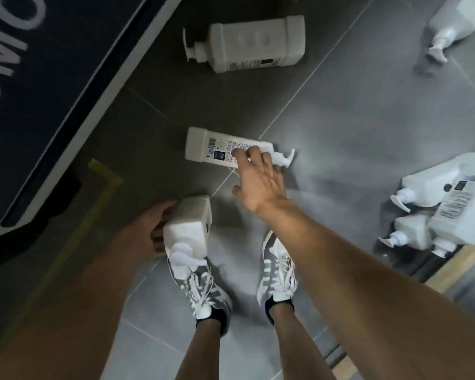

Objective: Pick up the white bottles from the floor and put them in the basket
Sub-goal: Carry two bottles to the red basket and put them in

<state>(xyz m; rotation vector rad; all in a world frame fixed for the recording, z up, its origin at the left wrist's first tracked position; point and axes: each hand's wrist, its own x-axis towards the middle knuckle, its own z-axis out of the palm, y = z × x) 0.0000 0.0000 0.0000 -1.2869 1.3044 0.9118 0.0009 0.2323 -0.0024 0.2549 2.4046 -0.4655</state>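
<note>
Grey tiled floor [340,111], dark mat [52,78] along left edge, yellow tape corner [107,176] beside it. Left hand [154,229] grasping pump bottle [189,223] above shoes [277,272]. Right hand [261,185] down on labelled bottle [211,146] lying flat; fingers spread over neck end, thumb wide, not clenched. 2 more bottles [252,45] lie beyond, open tile between. Basket [403,263] at right, bottles inside.
</note>
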